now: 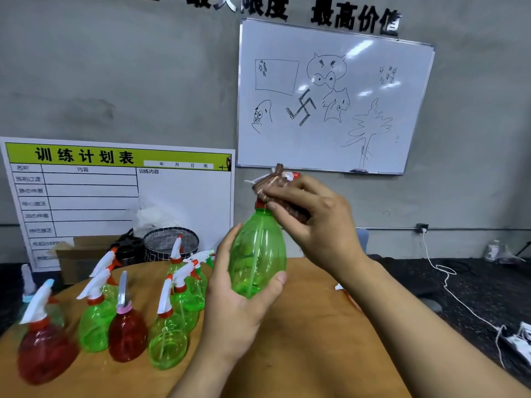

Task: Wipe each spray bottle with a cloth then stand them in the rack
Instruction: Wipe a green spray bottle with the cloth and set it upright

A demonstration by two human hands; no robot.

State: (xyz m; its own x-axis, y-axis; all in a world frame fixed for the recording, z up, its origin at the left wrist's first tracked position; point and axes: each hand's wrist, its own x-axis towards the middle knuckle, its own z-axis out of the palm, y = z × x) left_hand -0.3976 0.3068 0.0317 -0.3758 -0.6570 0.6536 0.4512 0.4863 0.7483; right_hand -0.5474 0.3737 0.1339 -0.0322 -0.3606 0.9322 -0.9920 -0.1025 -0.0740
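Your left hand (244,285) is cupping the belly of a green bottle (258,254), fingers curled round it, lifting it clear of the tabletop (301,354) so its neck is meeting the cloth (283,196). Your right hand (313,222) is pinching that brown cloth around the sprayer head to rub it. Waiting at left are about six green bottles (168,340) and two red ones (46,351), nozzles overlapping. I'm seeing no rack.
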